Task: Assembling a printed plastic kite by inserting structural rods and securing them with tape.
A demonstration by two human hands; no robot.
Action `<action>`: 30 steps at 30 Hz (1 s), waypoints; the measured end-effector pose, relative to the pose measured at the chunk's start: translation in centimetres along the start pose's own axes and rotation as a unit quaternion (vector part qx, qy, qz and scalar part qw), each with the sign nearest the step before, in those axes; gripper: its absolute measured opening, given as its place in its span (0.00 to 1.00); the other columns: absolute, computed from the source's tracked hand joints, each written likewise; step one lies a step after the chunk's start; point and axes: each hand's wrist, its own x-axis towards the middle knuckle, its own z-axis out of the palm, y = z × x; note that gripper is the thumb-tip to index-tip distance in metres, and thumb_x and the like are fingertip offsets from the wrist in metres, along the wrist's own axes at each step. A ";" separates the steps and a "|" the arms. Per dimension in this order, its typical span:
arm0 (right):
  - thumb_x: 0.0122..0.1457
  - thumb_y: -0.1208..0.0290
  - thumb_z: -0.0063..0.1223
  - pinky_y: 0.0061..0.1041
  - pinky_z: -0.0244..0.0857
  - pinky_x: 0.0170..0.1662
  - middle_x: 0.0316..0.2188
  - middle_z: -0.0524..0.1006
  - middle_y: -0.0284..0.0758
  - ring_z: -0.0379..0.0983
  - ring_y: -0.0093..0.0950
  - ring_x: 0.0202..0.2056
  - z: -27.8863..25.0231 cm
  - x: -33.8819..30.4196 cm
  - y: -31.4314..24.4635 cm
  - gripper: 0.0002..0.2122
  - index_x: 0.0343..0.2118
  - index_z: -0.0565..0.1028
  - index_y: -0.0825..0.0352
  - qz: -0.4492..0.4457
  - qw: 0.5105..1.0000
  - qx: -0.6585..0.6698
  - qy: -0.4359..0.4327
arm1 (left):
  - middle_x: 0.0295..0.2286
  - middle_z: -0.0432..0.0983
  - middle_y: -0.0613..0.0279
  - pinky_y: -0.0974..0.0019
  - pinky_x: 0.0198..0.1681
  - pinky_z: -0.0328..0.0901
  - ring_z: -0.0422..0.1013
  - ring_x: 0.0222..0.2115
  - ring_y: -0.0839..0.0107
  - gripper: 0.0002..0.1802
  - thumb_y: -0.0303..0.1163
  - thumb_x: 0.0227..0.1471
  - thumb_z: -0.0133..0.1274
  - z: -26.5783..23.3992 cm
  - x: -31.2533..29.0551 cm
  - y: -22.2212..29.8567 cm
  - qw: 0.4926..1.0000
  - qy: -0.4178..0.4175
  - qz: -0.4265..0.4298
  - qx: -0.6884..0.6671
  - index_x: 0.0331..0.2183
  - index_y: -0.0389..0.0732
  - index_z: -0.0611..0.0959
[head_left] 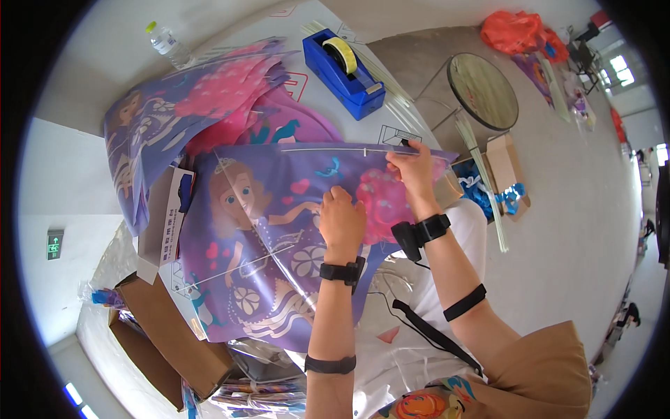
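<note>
A purple kite [276, 230], printed with a cartoon princess and pink shapes, lies spread before me, its lower part hanging over my lap. Thin white rods cross its film, and another white rod [328, 149] runs along the far edge. My left hand [342, 220] rests on the middle of the kite with its fingers curled; what they hold, if anything, is hidden. At the far right edge, my right hand [413, 173] pinches the film near the rod's end. Beyond it, more printed kite sheets [230, 87] lie in a loose pile.
A blue tape dispenser [345, 77] with yellow tape stands at the back, beside bundled white rods [387, 80]. A bottle [167, 43] is at the far left. Cardboard boxes [174, 335] stand lower left. To the right are a round stool [483, 91] and an open carton [508, 167].
</note>
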 end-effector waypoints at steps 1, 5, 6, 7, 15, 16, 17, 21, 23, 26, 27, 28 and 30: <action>0.49 0.77 0.62 0.18 0.60 0.18 0.25 0.77 0.36 0.75 0.22 0.22 0.1 0.0 0.1 0.22 0.46 0.64 0.70 0.002 1.000 0.008 0.006 | 0.34 0.73 0.51 0.52 0.37 0.67 0.71 0.37 0.50 0.16 0.35 0.44 0.59 0.0 0.0 0.0 1.000 -0.001 0.001 0.000 0.33 0.39 0.72; 0.47 0.77 0.63 0.18 0.60 0.18 0.25 0.77 0.38 0.76 0.24 0.22 0.2 0.0 0.2 0.22 0.41 0.62 0.70 0.018 1.000 -0.002 0.025 | 0.33 0.72 0.52 0.53 0.37 0.67 0.71 0.36 0.50 0.16 0.35 0.44 0.60 0.4 -0.1 0.0 1.000 0.009 0.007 0.004 0.32 0.39 0.72; 0.47 0.77 0.63 0.18 0.60 0.18 0.25 0.77 0.38 0.76 0.24 0.22 0.2 0.1 0.2 0.22 0.41 0.62 0.70 0.019 0.999 -0.002 0.026 | 0.33 0.72 0.52 0.53 0.37 0.67 0.71 0.36 0.50 0.16 0.35 0.44 0.60 0.2 0.0 0.1 1.000 0.012 0.007 0.007 0.32 0.39 0.72; 0.47 0.77 0.63 0.19 0.60 0.18 0.25 0.77 0.38 0.77 0.24 0.22 0.2 0.2 0.1 0.21 0.41 0.62 0.69 0.026 0.999 -0.002 0.029 | 0.33 0.72 0.52 0.53 0.37 0.67 0.71 0.36 0.50 0.16 0.35 0.44 0.60 0.1 0.0 0.2 1.000 0.011 0.008 0.007 0.32 0.39 0.72; 0.47 0.75 0.62 0.20 0.60 0.19 0.25 0.76 0.37 0.77 0.25 0.22 0.4 0.1 0.1 0.19 0.38 0.64 0.70 0.042 0.999 -0.005 0.031 | 0.34 0.71 0.52 0.53 0.37 0.68 0.71 0.38 0.51 0.16 0.32 0.44 0.59 -0.1 0.0 0.2 1.000 0.002 0.015 0.018 0.33 0.38 0.71; 0.47 0.75 0.62 0.20 0.61 0.19 0.25 0.76 0.37 0.77 0.26 0.23 0.5 0.1 0.1 0.18 0.38 0.64 0.70 0.047 0.998 -0.002 0.035 | 0.34 0.71 0.52 0.53 0.37 0.68 0.71 0.38 0.51 0.16 0.32 0.44 0.59 -0.1 0.0 0.2 1.000 0.001 0.015 0.018 0.33 0.38 0.71; 0.47 0.75 0.62 0.20 0.61 0.20 0.25 0.76 0.37 0.78 0.26 0.23 0.5 0.0 0.0 0.18 0.37 0.64 0.70 0.052 0.998 0.000 0.039 | 0.34 0.71 0.52 0.53 0.37 0.68 0.71 0.37 0.51 0.16 0.32 0.44 0.59 0.0 0.0 0.2 1.000 0.001 0.014 0.017 0.33 0.38 0.71; 0.48 0.75 0.62 0.20 0.62 0.20 0.25 0.76 0.37 0.78 0.26 0.23 0.6 0.2 0.0 0.18 0.37 0.64 0.71 0.054 0.998 -0.006 0.040 | 0.34 0.71 0.52 0.53 0.37 0.69 0.71 0.37 0.51 0.16 0.32 0.43 0.59 0.0 0.0 0.3 1.000 0.002 0.013 0.018 0.33 0.39 0.71; 0.47 0.76 0.61 0.21 0.63 0.19 0.24 0.76 0.37 0.78 0.27 0.23 0.8 0.2 0.1 0.17 0.36 0.64 0.71 0.053 0.997 -0.017 0.047 | 0.33 0.71 0.52 0.53 0.37 0.68 0.71 0.37 0.50 0.16 0.34 0.43 0.60 0.1 -0.1 0.1 1.000 0.008 0.014 0.013 0.33 0.39 0.71; 0.47 0.77 0.61 0.21 0.64 0.19 0.24 0.76 0.38 0.79 0.28 0.23 0.9 0.5 0.2 0.17 0.36 0.64 0.71 0.050 0.997 -0.024 0.054 | 0.33 0.72 0.51 0.53 0.36 0.67 0.71 0.36 0.50 0.17 0.35 0.44 0.60 0.1 -0.1 0.3 1.000 0.015 0.017 0.005 0.32 0.39 0.72; 0.47 0.77 0.61 0.21 0.64 0.19 0.24 0.76 0.38 0.79 0.28 0.23 1.0 0.4 0.0 0.17 0.36 0.64 0.71 0.050 0.997 -0.024 0.054 | 0.33 0.72 0.51 0.52 0.36 0.67 0.71 0.36 0.50 0.16 0.35 0.44 0.60 0.1 -0.1 0.2 1.000 0.015 0.017 0.005 0.32 0.39 0.72; 0.47 0.78 0.61 0.21 0.65 0.19 0.24 0.76 0.39 0.79 0.28 0.23 1.1 0.3 -0.1 0.16 0.35 0.64 0.71 0.050 0.997 -0.030 0.058 | 0.33 0.72 0.51 0.52 0.36 0.67 0.71 0.36 0.50 0.16 0.35 0.44 0.60 0.1 -0.1 0.1 1.000 0.016 0.017 0.005 0.32 0.39 0.72; 0.47 0.78 0.60 0.21 0.66 0.19 0.23 0.76 0.39 0.79 0.29 0.23 1.1 0.2 -0.3 0.16 0.35 0.65 0.72 0.048 0.996 -0.037 0.062 | 0.33 0.72 0.52 0.52 0.36 0.67 0.71 0.36 0.50 0.16 0.35 0.44 0.60 0.2 -0.1 0.0 1.000 0.021 0.021 0.008 0.32 0.39 0.72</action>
